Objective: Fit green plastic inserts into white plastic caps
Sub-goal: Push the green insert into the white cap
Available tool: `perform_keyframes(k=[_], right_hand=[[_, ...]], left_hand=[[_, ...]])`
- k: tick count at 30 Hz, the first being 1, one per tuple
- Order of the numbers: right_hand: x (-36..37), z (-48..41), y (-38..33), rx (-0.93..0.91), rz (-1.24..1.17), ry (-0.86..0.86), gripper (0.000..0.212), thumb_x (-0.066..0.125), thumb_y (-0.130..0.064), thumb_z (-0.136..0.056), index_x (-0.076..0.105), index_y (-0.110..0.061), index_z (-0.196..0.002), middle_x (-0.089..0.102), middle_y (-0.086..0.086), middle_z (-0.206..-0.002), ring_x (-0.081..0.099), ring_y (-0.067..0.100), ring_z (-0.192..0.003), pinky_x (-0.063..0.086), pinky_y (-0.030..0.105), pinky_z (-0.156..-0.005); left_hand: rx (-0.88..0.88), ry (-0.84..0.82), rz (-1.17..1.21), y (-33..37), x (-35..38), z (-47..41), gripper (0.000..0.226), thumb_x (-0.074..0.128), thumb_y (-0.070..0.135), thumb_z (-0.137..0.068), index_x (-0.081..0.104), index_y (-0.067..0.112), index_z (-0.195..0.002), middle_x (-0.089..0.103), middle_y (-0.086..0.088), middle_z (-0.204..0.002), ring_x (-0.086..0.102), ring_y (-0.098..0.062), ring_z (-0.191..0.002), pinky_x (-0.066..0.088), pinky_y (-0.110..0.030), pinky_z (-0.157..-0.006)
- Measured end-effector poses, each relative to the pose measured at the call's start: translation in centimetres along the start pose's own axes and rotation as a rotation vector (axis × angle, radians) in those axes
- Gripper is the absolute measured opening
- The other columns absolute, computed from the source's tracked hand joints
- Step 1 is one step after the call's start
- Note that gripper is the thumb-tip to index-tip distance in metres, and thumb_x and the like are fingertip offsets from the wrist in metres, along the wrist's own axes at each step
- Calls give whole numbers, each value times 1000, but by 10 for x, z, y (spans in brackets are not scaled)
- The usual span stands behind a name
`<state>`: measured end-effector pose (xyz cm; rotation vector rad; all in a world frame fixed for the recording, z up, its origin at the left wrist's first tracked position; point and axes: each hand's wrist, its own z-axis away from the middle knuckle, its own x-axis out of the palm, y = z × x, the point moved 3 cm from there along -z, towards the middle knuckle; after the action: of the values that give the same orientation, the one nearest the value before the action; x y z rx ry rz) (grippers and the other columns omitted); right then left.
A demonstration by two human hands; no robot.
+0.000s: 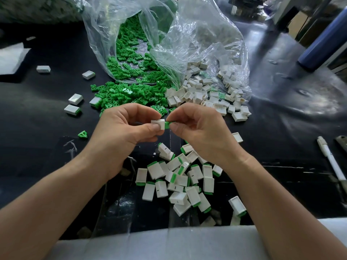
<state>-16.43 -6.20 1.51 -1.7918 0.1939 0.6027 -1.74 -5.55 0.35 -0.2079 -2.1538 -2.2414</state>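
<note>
Left hand and right hand meet above a near pile of assembled caps on the black table. Left thumb and fingers pinch a white cap. Right fingertips pinch a green insert, which touches the cap's right end; how far in, can't tell. Pen lies at right, well apart. Farther: loose green inserts on the left, empty white caps on the right, both spilling from clear plastic bags.
</note>
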Motion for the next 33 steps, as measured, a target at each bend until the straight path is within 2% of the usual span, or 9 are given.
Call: perform_keyframes(k=[2, 6, 11, 15, 20, 25, 28, 30, 33], right_hand=[[-1, 0, 0, -1, -17, 0, 25, 64, -4, -83, 61, -28, -77, 59, -15, -69, 55, -3, -66, 44, 13, -66], [-2, 0, -1, -15, -29, 40, 28, 65, -5, -82, 61, -32, -75, 62, -12, -69, 60, 8, -68, 52, 27, -69], [-1, 0, 0, 4, -74, 48, 28, 66, -6, -81, 62, -32, -74, 68, 4, -73, 64, 17, -68, 56, 41, -72], [1, 0, 4, 77, -96, -5, 20, 61, -11, -86, 62, -28, -77, 69, 1, -73, 67, 17, -69, 57, 34, -71], [3, 0, 4, 95, 6, -67, 21, 56, -18, -90, 57, -28, -72, 65, -3, -69, 64, 18, -70, 54, 43, -74], [6, 2, 3, 144, -62, -66, 23, 52, -22, -92, 59, -18, -71, 62, -6, -62, 61, 11, -61, 54, 34, -66], [10, 3, 1, 143, -32, -76, 25, 50, -23, -94, 59, -14, -72, 61, -5, -63, 60, 18, -64, 53, 42, -69], [11, 4, 0, 122, 24, -83, 25, 48, -23, -94, 57, -19, -70, 59, -7, -62, 59, 20, -67, 51, 42, -69], [9, 5, -3, 72, 109, -98, 30, 48, -20, -94, 49, -27, -65, 53, -9, -58, 53, 13, -61, 47, 33, -62]], left_hand=[[2, -1, 0, 0, 0, 0, 18, 67, 10, -55, 65, 10, -73, 70, -2, -63, 68, -11, -60, 52, -17, -52], [-1, -17, 15, 2, 0, 2, 19, 68, 10, -55, 65, 10, -73, 70, -4, -65, 69, -13, -62, 53, -18, -54], [-15, -43, 0, 2, 1, 3, 24, 69, 11, -52, 66, 9, -75, 70, -4, -66, 69, -15, -60, 56, -22, -56], [-13, -36, 39, 3, 0, 2, 28, 69, 10, -51, 65, 9, -79, 71, -4, -67, 68, -13, -61, 53, -19, -53], [-22, -29, 6, 2, 2, 2, 30, 69, 13, -54, 65, 10, -83, 71, -3, -68, 69, -13, -61, 53, -18, -53], [-7, -40, 16, 5, 1, 3, 28, 69, 13, -53, 67, 13, -82, 70, -3, -68, 68, -14, -60, 52, -18, -53], [-17, -45, -3, 5, -1, 3, 28, 69, 13, -53, 67, 14, -81, 71, -4, -68, 68, -15, -60, 52, -18, -51], [-18, -39, -45, 5, -2, 3, 28, 71, 14, -52, 67, 13, -81, 71, -3, -67, 67, -12, -60, 52, -17, -51], [-10, -44, -84, 7, -4, 3, 31, 73, 16, -50, 67, 15, -80, 70, -2, -64, 64, -8, -56, 50, -16, -49]])
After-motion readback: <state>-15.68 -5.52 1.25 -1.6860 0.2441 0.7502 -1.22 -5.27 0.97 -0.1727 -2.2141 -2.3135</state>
